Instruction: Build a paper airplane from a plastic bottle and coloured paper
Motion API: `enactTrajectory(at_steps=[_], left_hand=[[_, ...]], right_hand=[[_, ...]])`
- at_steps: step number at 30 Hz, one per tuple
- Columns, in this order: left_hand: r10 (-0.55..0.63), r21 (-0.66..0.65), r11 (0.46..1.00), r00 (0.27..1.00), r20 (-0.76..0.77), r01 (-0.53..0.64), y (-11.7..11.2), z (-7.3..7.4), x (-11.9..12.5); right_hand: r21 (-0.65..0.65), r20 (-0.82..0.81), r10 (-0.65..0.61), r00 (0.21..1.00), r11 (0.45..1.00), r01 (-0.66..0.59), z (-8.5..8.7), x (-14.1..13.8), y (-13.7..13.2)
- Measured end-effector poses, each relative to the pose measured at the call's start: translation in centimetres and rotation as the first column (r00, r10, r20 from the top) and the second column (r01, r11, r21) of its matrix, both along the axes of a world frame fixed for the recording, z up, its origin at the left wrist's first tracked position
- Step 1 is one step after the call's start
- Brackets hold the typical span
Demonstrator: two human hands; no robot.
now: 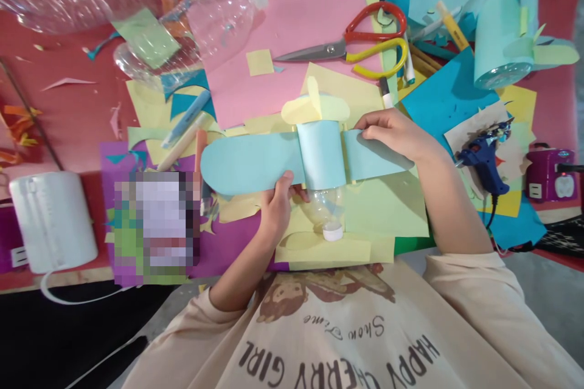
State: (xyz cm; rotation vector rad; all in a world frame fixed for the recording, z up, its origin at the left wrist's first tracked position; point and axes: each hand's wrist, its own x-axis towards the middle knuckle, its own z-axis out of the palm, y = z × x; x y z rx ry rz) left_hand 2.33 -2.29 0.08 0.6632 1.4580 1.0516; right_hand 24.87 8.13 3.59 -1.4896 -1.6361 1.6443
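A toy airplane [322,155] made from a small plastic bottle lies before me, its body wrapped in light blue paper. Its white cap [333,231] points toward me, and a pale yellow paper tail [314,106] sits at the far end. Light blue paper wings stretch out on both sides. My left hand [276,203] pinches the near edge of the left wing [250,164], close to the body, thumb on top. With thumb and fingertips, my right hand [395,130] grips the far edge of the right wing [369,158]. Some of its fingers are hidden under the paper.
Scissors [340,50] with red and yellow handles lie on pink paper [292,12]. A blue glue gun [488,161] rests at right, below another bottle airplane [502,36]. Clear plastic bottles [219,18] fill the far left. A white case [53,222] stands at left. Paper scraps and markers surround the airplane.
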Motion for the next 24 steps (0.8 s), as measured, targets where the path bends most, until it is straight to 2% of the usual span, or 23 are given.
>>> enactTrajectory(at_steps=[6,12,24], left_hand=[[0.012,0.000,1.000,1.000,0.020,-0.012,0.02,-0.07,0.09],[-0.061,-0.012,0.998,0.997,-0.052,0.060,-0.21,-0.02,-0.05],[-0.028,0.011,1.000,0.999,-0.037,0.028,-0.39,-0.28,-0.10]], right_hand=[[0.007,0.038,0.016,0.999,1.000,-0.016,-0.06,-0.13,0.12],[0.045,0.060,0.011,0.998,0.999,-0.014,-0.24,-0.15,0.04],[0.074,0.077,0.010,0.997,0.997,-0.015,-0.46,-0.24,0.03]])
